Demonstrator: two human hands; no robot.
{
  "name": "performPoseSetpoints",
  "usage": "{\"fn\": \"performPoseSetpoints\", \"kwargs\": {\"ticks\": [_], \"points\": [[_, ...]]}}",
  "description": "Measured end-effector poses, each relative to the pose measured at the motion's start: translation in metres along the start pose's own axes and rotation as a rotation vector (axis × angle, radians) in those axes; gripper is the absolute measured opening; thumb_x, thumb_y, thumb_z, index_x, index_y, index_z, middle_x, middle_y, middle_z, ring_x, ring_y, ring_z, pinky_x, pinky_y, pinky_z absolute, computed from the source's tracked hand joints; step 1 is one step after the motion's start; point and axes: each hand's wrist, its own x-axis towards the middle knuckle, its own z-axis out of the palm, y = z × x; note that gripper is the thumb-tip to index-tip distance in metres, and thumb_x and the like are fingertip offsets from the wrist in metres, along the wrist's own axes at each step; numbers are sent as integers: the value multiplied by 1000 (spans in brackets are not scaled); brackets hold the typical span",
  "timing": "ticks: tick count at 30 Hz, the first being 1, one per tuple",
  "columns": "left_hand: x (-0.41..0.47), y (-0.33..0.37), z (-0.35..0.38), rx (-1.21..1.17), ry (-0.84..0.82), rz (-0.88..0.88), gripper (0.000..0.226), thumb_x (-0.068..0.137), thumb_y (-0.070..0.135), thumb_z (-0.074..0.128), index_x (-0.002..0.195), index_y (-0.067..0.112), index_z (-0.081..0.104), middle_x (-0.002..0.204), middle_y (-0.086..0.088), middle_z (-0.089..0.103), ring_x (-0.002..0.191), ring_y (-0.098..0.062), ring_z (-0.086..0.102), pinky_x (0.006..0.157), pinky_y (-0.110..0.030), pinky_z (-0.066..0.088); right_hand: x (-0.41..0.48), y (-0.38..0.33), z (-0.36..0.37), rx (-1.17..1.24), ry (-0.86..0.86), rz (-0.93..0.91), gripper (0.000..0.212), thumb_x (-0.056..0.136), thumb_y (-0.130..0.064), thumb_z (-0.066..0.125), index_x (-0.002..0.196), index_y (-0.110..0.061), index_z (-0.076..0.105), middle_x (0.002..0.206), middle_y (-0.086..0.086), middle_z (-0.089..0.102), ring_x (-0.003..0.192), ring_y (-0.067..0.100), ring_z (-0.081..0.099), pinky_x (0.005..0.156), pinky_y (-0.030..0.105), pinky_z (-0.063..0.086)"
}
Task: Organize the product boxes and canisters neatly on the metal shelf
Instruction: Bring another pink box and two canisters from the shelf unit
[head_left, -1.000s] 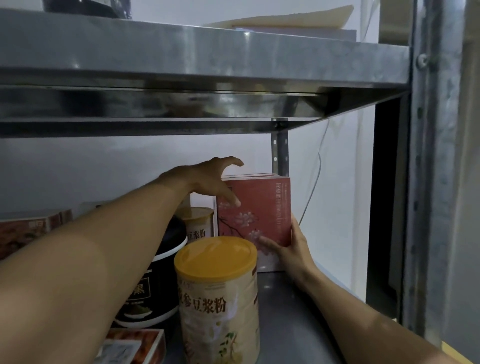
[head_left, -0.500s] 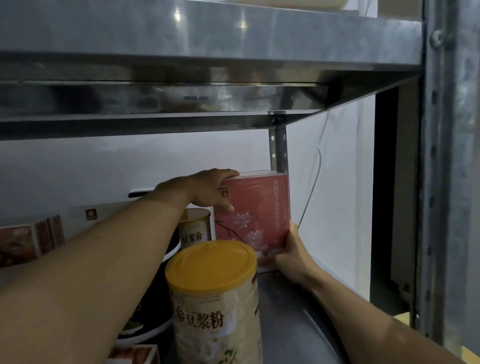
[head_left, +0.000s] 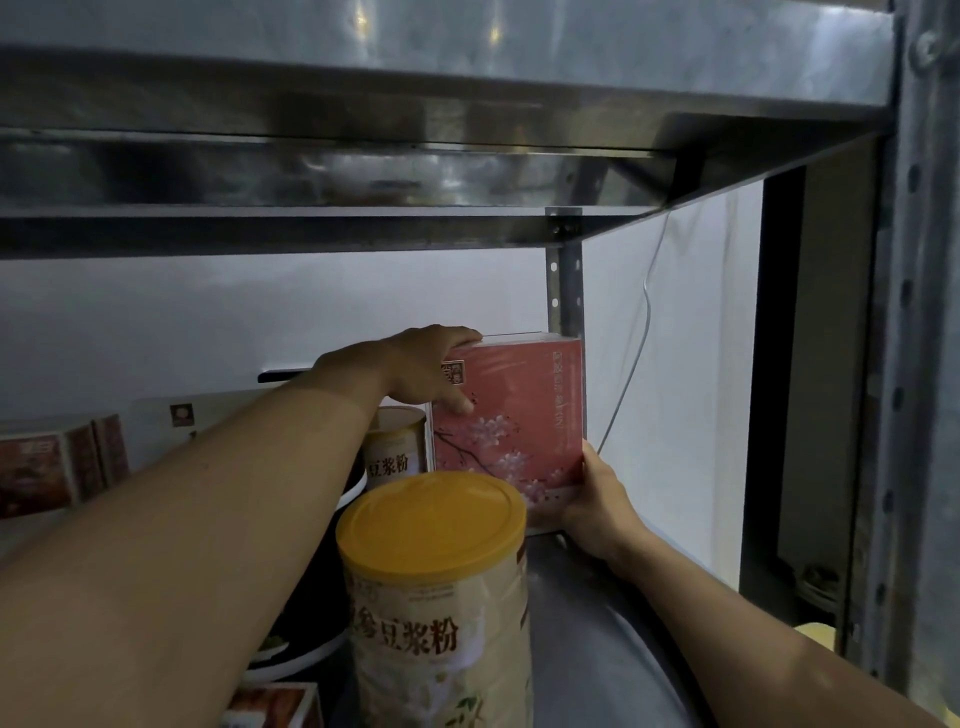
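Note:
A pink box with blossom print (head_left: 524, 415) stands upright at the back right corner of the metal shelf (head_left: 587, 623). My left hand (head_left: 426, 371) grips its top left corner, fingers over the top edge. My right hand (head_left: 597, 499) holds its lower right corner. In front stands a cream canister with a yellow lid (head_left: 436, 597). A second, smaller canister (head_left: 392, 447) sits behind it, partly hidden by my left arm.
A black round container (head_left: 306, 639) is under my left arm. Red-brown boxes (head_left: 57, 462) stand at the far left, a white box (head_left: 208, 415) behind them, another box (head_left: 275, 706) at the bottom edge. The upper shelf (head_left: 415, 130) hangs close overhead; an upright post (head_left: 919, 364) stands right.
My left hand has dropped onto the pink box's top left corner and closed on it. The view has moved closer and slightly lower; the box stays in the corner.

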Motion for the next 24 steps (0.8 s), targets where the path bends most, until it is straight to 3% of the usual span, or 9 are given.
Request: {"fn": "performPoseSetpoints", "kwargs": {"ticks": [10, 16, 24], "points": [[-2, -1, 3, 25, 37, 29, 90, 75, 33, 81, 150, 26, 31, 148, -1, 44, 132, -24, 44, 109, -45, 38, 3, 5, 0, 1, 0, -1, 94, 38, -21, 99, 121, -33, 56, 106, -9, 73, 99, 14, 70, 84, 42, 60], [-3, 0, 3, 41, 57, 33, 91, 75, 33, 81, 150, 27, 30, 151, -2, 40, 137, -26, 38, 112, -44, 34, 5, 8, -1, 15, -8, -1, 95, 42, -14, 99, 125, -28, 54, 108, -7, 72, 101, 15, 70, 85, 42, 60], [-5, 3, 3, 49, 55, 28, 91, 77, 32, 80, 151, 26, 28, 152, -4, 39, 137, -26, 38, 111, -40, 34, 7, 10, 0, 27, -15, -2, 98, 38, -21, 99, 124, -29, 53, 108, -6, 72, 101, 17, 70, 83, 43, 60]]}}
